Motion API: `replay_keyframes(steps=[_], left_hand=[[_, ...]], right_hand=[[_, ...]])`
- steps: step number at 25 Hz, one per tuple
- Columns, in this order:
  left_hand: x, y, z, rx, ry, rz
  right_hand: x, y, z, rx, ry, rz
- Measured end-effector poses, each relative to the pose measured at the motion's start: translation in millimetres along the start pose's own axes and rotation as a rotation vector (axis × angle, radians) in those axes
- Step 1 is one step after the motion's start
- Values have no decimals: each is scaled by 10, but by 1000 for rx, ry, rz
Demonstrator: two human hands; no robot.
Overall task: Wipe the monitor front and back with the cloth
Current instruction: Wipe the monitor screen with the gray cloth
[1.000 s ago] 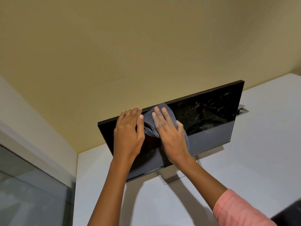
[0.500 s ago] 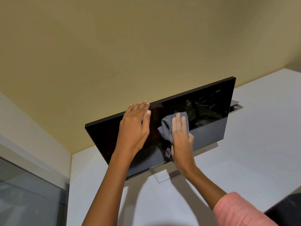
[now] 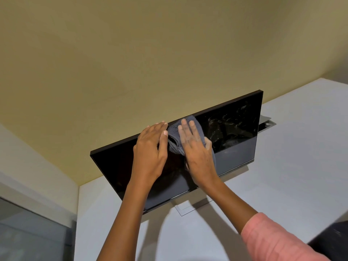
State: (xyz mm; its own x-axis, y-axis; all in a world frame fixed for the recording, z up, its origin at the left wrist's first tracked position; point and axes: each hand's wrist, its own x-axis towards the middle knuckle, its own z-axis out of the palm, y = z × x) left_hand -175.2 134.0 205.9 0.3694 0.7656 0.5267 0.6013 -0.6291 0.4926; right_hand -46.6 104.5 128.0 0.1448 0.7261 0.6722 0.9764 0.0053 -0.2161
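Left hand (image 3: 150, 147) lies flat on the black monitor (image 3: 235, 129), fingers together at its top edge. At the hand's 3 o'clock, the grey cloth (image 3: 175, 146) sits around the monitor's 12 o'clock, pressed flat by the right hand (image 3: 197, 153), fingers slightly spread.

Left hand (image 3: 150, 153), right hand (image 3: 197, 155) bare; coral-pink sleeve (image 3: 273, 240) covers the right arm (image 3: 232, 201).
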Motion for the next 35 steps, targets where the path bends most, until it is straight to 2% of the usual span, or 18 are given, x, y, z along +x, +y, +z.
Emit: replay_keyframes(steps=[3,8,10,13,15,18,23,27,31,35], left_hand=[[-4,-9,7,-21,16,-12],[-18,11,37,-18,15,-10],[0,26,52,-17,25,-12],[44,66,95,-2,-8,7],[73,95,130,16,-35,24],[137,127,186,43,-48,53],[175,175,243,31,-56,60],[171,154,228,12,-56,60],[167,162,225,39,-73,62],[247,224,279,75,-155,94]], right_hand=[[43,180,-44,-18,24,24],[-9,440,-33,53,-24,323],[-159,419,38,145,-29,379],[-411,193,185,269,-43,403],[-474,83,242,191,-92,382],[-442,22,204,129,-145,255],[-103,202,12,17,-76,170],[109,502,-102,42,-39,215],[92,750,-62,210,44,409],[-196,734,22,302,43,555]])
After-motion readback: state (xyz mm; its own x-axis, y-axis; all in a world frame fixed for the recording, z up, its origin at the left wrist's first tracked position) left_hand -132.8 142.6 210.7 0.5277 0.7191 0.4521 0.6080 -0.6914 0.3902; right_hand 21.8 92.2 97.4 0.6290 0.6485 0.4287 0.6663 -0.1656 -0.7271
